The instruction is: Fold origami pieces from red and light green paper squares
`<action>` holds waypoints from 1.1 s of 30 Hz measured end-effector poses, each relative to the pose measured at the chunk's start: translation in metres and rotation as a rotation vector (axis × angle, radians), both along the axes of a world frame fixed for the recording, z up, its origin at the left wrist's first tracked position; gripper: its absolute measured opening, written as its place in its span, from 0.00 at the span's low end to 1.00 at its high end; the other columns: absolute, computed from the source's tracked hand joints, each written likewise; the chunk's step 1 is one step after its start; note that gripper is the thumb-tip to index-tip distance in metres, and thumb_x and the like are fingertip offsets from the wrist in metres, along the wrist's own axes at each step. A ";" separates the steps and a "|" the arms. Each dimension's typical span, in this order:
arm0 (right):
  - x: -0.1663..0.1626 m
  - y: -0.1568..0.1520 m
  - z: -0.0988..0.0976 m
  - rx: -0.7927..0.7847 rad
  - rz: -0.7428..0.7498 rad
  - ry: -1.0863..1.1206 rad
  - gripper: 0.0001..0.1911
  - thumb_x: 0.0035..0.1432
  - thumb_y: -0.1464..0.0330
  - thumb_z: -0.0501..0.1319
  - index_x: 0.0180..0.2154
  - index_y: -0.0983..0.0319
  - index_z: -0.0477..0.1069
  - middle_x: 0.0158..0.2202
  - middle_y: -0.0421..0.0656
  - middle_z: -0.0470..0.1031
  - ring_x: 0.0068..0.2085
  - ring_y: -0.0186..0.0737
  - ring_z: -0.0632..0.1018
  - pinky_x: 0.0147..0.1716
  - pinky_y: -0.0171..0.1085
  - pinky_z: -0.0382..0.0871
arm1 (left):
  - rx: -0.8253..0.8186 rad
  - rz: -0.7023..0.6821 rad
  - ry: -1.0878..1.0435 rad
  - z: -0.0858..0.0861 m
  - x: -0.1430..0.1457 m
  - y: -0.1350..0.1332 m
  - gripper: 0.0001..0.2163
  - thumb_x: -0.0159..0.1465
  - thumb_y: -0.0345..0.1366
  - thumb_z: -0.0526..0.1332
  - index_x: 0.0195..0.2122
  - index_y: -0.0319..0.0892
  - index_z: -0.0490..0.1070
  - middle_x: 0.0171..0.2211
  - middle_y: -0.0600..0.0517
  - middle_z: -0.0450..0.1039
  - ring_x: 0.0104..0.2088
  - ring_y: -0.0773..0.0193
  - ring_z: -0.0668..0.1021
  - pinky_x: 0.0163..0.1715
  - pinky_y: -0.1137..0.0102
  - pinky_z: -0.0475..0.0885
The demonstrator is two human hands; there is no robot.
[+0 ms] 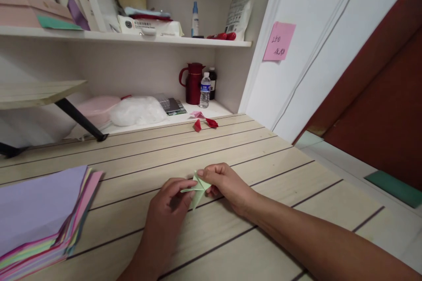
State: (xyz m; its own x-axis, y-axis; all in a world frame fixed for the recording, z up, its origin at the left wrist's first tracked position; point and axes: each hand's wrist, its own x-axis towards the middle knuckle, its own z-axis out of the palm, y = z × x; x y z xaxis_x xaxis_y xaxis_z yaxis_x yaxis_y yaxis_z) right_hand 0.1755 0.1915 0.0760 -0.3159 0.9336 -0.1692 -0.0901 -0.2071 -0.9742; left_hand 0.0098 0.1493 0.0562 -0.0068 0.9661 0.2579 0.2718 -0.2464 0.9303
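A small light green piece of folded paper (199,190), with several pointed flaps, is held between my two hands just above the wooden table. My left hand (169,202) pinches its left flap between thumb and finger. On the other side, my right hand (224,183) grips the right flap, thumb on top and the other fingers curled beneath. One point of the paper hangs downward between the hands. The fingertips hide parts of the folds.
A stack of coloured paper (42,210) lies at the left of the striped table (263,158). Red folded paper pieces (211,123) sit near its back edge. Behind stand a red jug (194,85) and a water bottle (205,91). A small raised shelf (39,93) juts in at left.
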 end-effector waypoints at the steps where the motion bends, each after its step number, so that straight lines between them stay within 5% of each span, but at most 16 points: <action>1: 0.000 0.000 0.000 0.002 0.005 0.004 0.24 0.47 0.51 0.69 0.18 0.62 0.67 0.15 0.36 0.65 0.19 0.29 0.64 0.21 0.32 0.56 | -0.017 0.003 0.004 0.000 0.001 -0.001 0.06 0.60 0.40 0.64 0.37 0.50 0.79 0.38 0.52 0.77 0.40 0.60 0.78 0.42 0.68 0.71; 6: 0.001 -0.001 0.001 0.033 0.025 0.030 0.27 0.53 0.45 0.64 0.22 0.63 0.69 0.20 0.38 0.69 0.21 0.30 0.66 0.23 0.32 0.58 | -0.079 0.026 0.021 0.001 0.003 -0.005 0.07 0.61 0.42 0.63 0.37 0.49 0.78 0.29 0.56 0.78 0.30 0.64 0.77 0.32 0.71 0.70; 14: 0.001 -0.002 0.001 0.052 0.045 0.030 0.22 0.49 0.50 0.70 0.26 0.61 0.69 0.19 0.37 0.70 0.22 0.31 0.67 0.23 0.31 0.56 | 0.140 0.155 0.158 0.006 0.004 -0.007 0.08 0.58 0.34 0.63 0.38 0.50 0.76 0.35 0.55 0.76 0.35 0.63 0.77 0.40 0.68 0.70; 18: 0.000 -0.001 -0.004 0.019 0.049 0.027 0.22 0.43 0.52 0.74 0.26 0.62 0.71 0.18 0.36 0.70 0.20 0.29 0.65 0.22 0.31 0.53 | -0.025 0.290 -0.030 0.003 0.002 -0.003 0.24 0.56 0.45 0.67 0.52 0.49 0.66 0.39 0.54 0.75 0.33 0.62 0.78 0.37 0.66 0.71; 20: -0.001 -0.001 -0.005 0.011 0.060 0.046 0.22 0.41 0.52 0.74 0.26 0.63 0.72 0.18 0.36 0.71 0.21 0.31 0.67 0.24 0.31 0.56 | -0.119 0.248 -0.160 0.003 -0.002 0.000 0.26 0.57 0.50 0.65 0.53 0.47 0.65 0.41 0.52 0.75 0.35 0.61 0.78 0.36 0.66 0.71; 25: -0.001 -0.002 -0.006 0.001 0.051 0.101 0.21 0.41 0.54 0.75 0.26 0.63 0.73 0.20 0.38 0.73 0.24 0.32 0.70 0.27 0.32 0.59 | -0.208 0.099 -0.190 0.012 -0.005 0.000 0.16 0.60 0.50 0.63 0.38 0.43 0.76 0.30 0.54 0.77 0.32 0.63 0.75 0.33 0.71 0.67; 33: 0.001 0.001 -0.006 0.024 -0.003 0.137 0.20 0.49 0.53 0.70 0.27 0.63 0.74 0.20 0.38 0.72 0.25 0.33 0.70 0.30 0.33 0.60 | -0.203 0.034 -0.222 0.013 -0.001 -0.002 0.15 0.62 0.47 0.62 0.45 0.44 0.75 0.42 0.52 0.79 0.42 0.62 0.77 0.45 0.69 0.68</action>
